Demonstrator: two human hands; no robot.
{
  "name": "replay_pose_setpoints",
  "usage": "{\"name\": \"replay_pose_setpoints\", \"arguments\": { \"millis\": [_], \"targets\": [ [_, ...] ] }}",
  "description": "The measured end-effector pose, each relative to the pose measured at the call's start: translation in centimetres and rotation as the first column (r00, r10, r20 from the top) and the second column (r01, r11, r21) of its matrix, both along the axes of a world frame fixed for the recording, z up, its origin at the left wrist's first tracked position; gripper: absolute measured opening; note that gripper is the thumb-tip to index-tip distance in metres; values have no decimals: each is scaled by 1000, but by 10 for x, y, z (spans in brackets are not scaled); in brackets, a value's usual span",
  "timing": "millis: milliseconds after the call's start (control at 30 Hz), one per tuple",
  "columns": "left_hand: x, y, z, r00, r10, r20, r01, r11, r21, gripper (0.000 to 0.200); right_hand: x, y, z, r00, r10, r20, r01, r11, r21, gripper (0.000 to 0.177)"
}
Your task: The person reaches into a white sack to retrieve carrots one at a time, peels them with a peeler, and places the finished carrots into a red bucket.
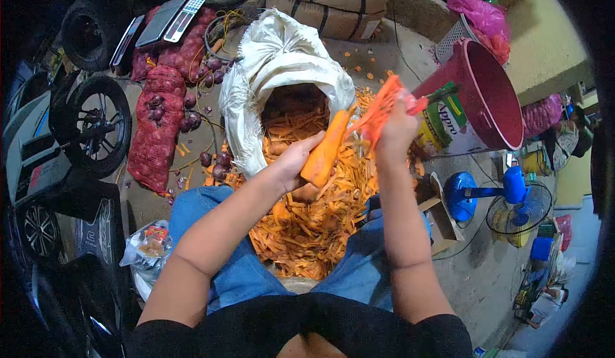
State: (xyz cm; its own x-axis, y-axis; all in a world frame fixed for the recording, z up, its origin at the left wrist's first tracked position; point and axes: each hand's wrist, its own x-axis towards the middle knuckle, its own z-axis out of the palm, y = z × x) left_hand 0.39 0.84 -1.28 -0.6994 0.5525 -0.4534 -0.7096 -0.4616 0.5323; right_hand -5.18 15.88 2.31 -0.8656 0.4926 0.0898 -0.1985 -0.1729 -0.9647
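My left hand (295, 162) is closed around the thick lower end of a large peeled-looking carrot (328, 150), whose narrow end points up and away. My right hand (398, 129) grips a red-orange peeler (384, 105), smeared by motion, just right of the carrot's tip. Between my knees and below both hands spreads a heap of orange carrot peelings (307, 236). Beyond it lies a white woven sack (282, 57), its mouth turned toward me, with carrots and peelings inside.
A maroon bucket (473, 95) leans at the right, near my right hand. Behind it are a blue fan (461, 195) and a cardboard box (443, 227). Red mesh sacks of onions (157, 130), a scale (173, 25) and motorcycle wheels (99, 127) stand left.
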Motion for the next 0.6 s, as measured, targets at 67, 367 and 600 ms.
{"name": "replay_pose_setpoints", "arguments": {
  "millis": [67, 367, 600],
  "targets": [
    [-5, 4, -7, 997, 71, 35, -72, 997, 33, 32, 20, -21, 2, 997, 76, 19, -78, 979, 190, 21],
    [4, 9, 8, 998, -57, -36, 54, 996, -77, 36, -18, 10, -32, 990, -141, -30, 143, 944, 297, 17],
    [-3, 2, 5, 998, 5, 60, 6, 985, -175, 34, -10, 13, -14, 994, -81, 70, 81, 997, 1, 18]
  ]
}}
